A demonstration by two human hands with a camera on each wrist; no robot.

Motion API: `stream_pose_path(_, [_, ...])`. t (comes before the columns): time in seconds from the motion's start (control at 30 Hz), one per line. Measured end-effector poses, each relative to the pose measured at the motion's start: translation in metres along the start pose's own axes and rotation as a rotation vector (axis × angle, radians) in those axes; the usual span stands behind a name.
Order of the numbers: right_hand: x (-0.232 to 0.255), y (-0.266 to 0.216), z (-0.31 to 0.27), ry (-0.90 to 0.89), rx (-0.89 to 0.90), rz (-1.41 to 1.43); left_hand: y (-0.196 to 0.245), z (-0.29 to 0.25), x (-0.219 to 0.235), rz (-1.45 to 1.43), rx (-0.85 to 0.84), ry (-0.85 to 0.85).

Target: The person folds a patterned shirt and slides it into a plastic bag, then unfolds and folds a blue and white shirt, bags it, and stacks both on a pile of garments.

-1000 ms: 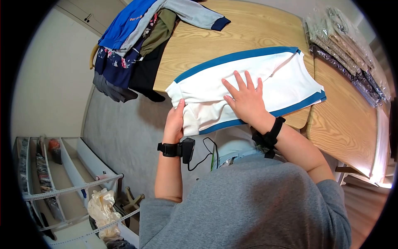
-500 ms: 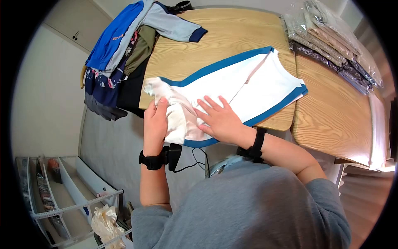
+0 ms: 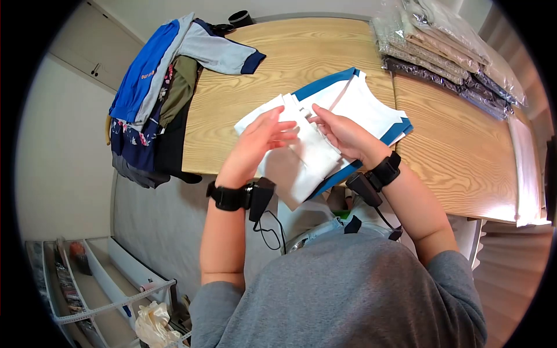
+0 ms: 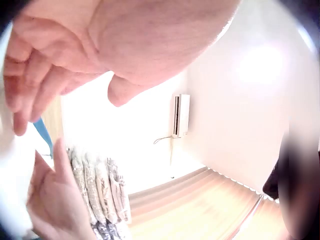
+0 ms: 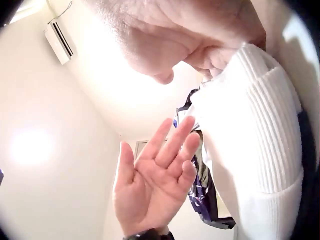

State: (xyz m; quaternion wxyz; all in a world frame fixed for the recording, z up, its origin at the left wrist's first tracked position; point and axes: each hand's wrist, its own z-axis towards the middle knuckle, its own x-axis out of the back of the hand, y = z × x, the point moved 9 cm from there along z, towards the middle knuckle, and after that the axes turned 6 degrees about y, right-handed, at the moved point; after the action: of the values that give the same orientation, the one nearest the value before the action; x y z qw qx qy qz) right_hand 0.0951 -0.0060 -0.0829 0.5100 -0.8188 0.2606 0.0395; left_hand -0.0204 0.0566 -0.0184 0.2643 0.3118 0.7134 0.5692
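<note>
A white garment with blue trim (image 3: 376, 104) lies on the table, its ribbed end folded back over the body. In the right wrist view the ribbed band (image 5: 272, 130) stands out in thick white layers. My left hand (image 3: 259, 141) is over the near left part of the fold, fingers spread and relaxed, with nothing in them; its bare palm (image 5: 152, 192) shows in the right wrist view. My right hand (image 3: 348, 136) is at the right edge of the folded layers, thumb raised away from the fingers, which touch the cloth and are partly hidden by it.
Clothes (image 3: 154, 87) hang over the table's left end, with a grey sleeve (image 3: 214, 51) lying across its top. Several plastic-wrapped packs (image 3: 447, 52) are stacked at the back right. A divided shelf unit (image 3: 96, 278) stands at lower left.
The ribbed end has been folded over toward the garment's middle. My left hand has let go of it and moved right; my right hand has turned from lying flat to the fold's edge.
</note>
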Motion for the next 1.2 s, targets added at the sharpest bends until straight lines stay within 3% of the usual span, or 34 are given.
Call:
stream_pose_path(0.07, [-0.006, -0.004, -0.003, -0.049, 0.010, -0.036, 0.000, -0.015, 0.009, 0.010, -0.051, 0.036])
stream_pose_path(0.13, [-0.020, -0.004, -0.003, -0.103, 0.019, -0.073, -0.004, -0.025, 0.031, 0.175, -0.158, 0.205])
stream_pose_path(0.2, [-0.006, -0.010, 0.008, 0.161, 0.187, -0.400, -0.017, -0.032, 0.038, 0.174, -0.217, 0.228])
stream_pose_path(0.23, [-0.004, -0.001, 0.015, 0.157, 0.187, -0.402, -0.023, -0.034, 0.043, 0.226, -0.242, 0.271])
stream_pose_path(0.3, [-0.005, -0.005, 0.018, 0.175, 0.372, -0.470, -0.033, -0.036, 0.050, 0.277, -0.270, 0.314])
stream_pose_path(0.4, [-0.002, -0.019, -0.002, 0.287, 0.516, -0.619, -0.023, -0.039, 0.044, 0.656, -0.535, 0.360])
stream_pose_path(0.5, [0.008, -0.015, -0.008, 0.405, 0.533, -0.628, -0.032, -0.030, 0.034, 0.826, -0.532, 0.302])
stream_pose_path(0.63, [0.011, -0.013, -0.010, 0.407, 0.453, -0.653, -0.046, -0.017, 0.026, 0.952, -0.556, 0.298])
stream_pose_path(0.7, [-0.001, -0.039, -0.030, 0.508, 0.755, -0.847, -0.048, -0.017, 0.027, 0.957, -0.528, 0.313])
stream_pose_path(0.73, [-0.002, -0.042, -0.031, 0.512, 0.756, -0.848, -0.048, -0.018, 0.026, 0.955, -0.531, 0.311])
stream_pose_path(0.8, [-0.036, -0.061, -0.059, 0.602, 1.215, -1.239, -0.050, -0.018, 0.026, 0.951, -0.478, 0.304])
stream_pose_path(0.87, [-0.035, -0.053, -0.041, 0.619, 1.191, -1.195, -0.051, -0.019, 0.027, 0.945, -0.490, 0.309])
stream_pose_path(0.93, [-0.014, -0.044, -0.005, 0.464, 0.779, -0.889, -0.053, -0.017, 0.028, 0.940, -0.504, 0.316])
stream_pose_path(0.97, [-0.012, -0.045, 0.002, 0.464, 0.779, -0.888, -0.052, -0.019, 0.027, 0.958, -0.542, 0.338])
stream_pose_path(1.03, [0.009, -0.036, 0.025, 0.441, 0.606, -0.542, -0.052, -0.022, 0.026, 0.976, -0.571, 0.363])
stream_pose_path(1.13, [0.016, -0.028, 0.040, 0.291, 0.407, -0.240, -0.051, -0.022, 0.032, 0.863, -0.559, 0.421])
stream_pose_path(1.2, [0.022, -0.028, 0.034, 0.249, 0.312, -0.186, -0.047, -0.023, 0.037, 0.735, -0.620, 0.479])
